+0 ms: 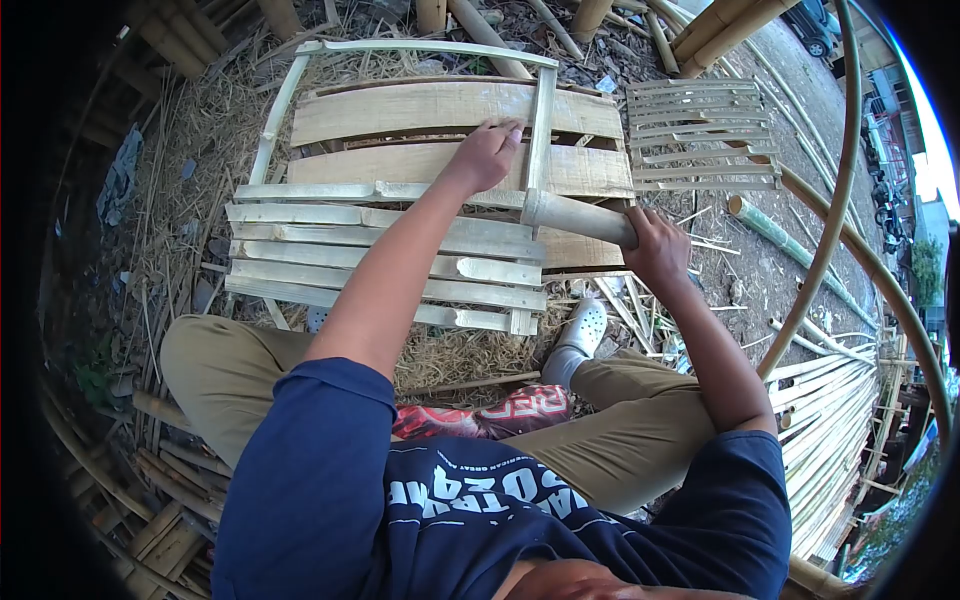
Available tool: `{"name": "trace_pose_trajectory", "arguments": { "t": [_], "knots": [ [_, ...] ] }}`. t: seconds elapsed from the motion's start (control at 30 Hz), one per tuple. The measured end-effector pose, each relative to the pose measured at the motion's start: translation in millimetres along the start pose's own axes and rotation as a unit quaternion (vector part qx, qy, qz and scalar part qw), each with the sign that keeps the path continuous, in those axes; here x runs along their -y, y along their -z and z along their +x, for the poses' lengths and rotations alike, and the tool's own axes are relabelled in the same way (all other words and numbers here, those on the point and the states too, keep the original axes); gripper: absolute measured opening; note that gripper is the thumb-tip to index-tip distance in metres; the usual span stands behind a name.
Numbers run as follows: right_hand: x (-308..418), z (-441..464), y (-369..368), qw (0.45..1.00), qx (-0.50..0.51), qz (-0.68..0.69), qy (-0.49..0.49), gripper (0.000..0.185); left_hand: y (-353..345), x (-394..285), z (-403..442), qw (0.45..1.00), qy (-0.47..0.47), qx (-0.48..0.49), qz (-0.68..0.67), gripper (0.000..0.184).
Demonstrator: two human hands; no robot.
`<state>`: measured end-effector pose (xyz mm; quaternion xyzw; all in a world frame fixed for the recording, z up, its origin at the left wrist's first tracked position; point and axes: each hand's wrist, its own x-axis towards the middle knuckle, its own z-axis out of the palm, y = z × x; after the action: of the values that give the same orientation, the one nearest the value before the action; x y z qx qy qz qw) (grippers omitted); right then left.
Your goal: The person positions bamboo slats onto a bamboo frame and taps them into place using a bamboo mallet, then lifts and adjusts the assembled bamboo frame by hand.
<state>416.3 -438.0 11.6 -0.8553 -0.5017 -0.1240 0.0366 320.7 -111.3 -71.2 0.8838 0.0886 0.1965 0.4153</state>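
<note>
My right hand is wrapped round one end of a thick bamboo tube. The tube's far end lies at the joint where an upright slat of a pale bamboo frame meets a cross slat. Over the wooden planks, my left hand is closed just left of that upright slat. Its fingertips are pressed together; whatever they hold is too small or hidden to make out. Several split bamboo slats run side by side across the frame's near part, partly covered by my left forearm.
A finished-looking slatted bamboo panel lies right of the planks. Farther right are a green bamboo pole, curved poles and a large stack of split strips. Straw and bamboo scraps cover the ground by my feet.
</note>
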Motion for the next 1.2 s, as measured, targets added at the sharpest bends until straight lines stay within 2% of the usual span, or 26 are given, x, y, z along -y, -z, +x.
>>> {"name": "trace_pose_trajectory", "arguments": {
  "t": [0.1, 0.2, 0.23, 0.27, 0.33, 0.37, 0.47, 0.6, 0.7, 0.9, 1.03, 1.07, 1.1, 1.13, 1.2],
  "knots": [
    [3, 0, 10, 0.996, -0.071, 0.053, 0.012, 0.037, -4, 1, -1, 1.0, -0.002, 0.0, 0.008, 0.054],
    [12, 0, 9, 0.962, -0.19, 0.183, -0.078, 0.04, -1, 4, 4, 1.0, -0.002, -0.003, 0.01, 0.053],
    [13, 3, 10, 0.966, -0.195, 0.162, -0.05, 0.037, -2, 6, 2, 1.0, 0.001, 0.0, 0.007, 0.053],
    [1, 7, 19, 0.998, -0.023, -0.053, 0.024, 0.035, -5, 7, -3, 1.0, 0.01, 0.0, -0.005, 0.053],
    [8, 3, 9, 0.998, -0.022, -0.056, -0.031, 0.033, 0, 0, 0, 1.0, 0.009, 0.002, -0.023, 0.051],
    [6, 3, 9, 0.998, -0.026, -0.045, -0.021, 0.034, -3, 0, -1, 0.999, -0.01, -0.009, 0.029, 0.051],
    [13, 1, 12, 0.997, -0.063, 0.045, -0.012, 0.032, 0, -3, -1, 1.0, 0.0, -0.01, -0.001, 0.052],
    [4, 0, 5, 1.0, -0.029, -0.007, 0.003, 0.033, -2, -1, 0, 1.0, 0.013, -0.008, 0.003, 0.052],
    [-1, -1, 4, 0.999, -0.049, 0.022, -0.002, 0.032, -5, 3, 1, 1.0, -0.009, -0.015, 0.022, 0.053],
    [-4, 2, 3, 0.999, -0.009, 0.015, 0.029, 0.038, -3, -2, -1, 1.0, 0.005, -0.01, 0.02, 0.053],
    [12, 4, 15, 0.964, -0.207, 0.155, -0.069, 0.046, 2, 1, 2, 1.0, 0.002, -0.006, 0.012, 0.052],
    [16, -1, 10, 0.965, -0.199, 0.165, -0.053, 0.04, 5, 1, 3, 1.0, 0.006, 0.002, -0.005, 0.052],
    [13, 0, 7, 0.992, -0.118, 0.041, -0.001, 0.037, 2, 1, 1, 1.0, 0.007, 0.014, -0.023, 0.052],
    [11, 1, 6, 0.995, -0.037, -0.085, 0.048, 0.034, -3, 0, -3, 1.0, 0.005, 0.017, -0.02, 0.053],
    [16, 2, 6, 0.998, -0.043, -0.044, 0.009, 0.034, -1, 1, 1, 1.0, -0.009, 0.009, -0.002, 0.053]
  ]
}}
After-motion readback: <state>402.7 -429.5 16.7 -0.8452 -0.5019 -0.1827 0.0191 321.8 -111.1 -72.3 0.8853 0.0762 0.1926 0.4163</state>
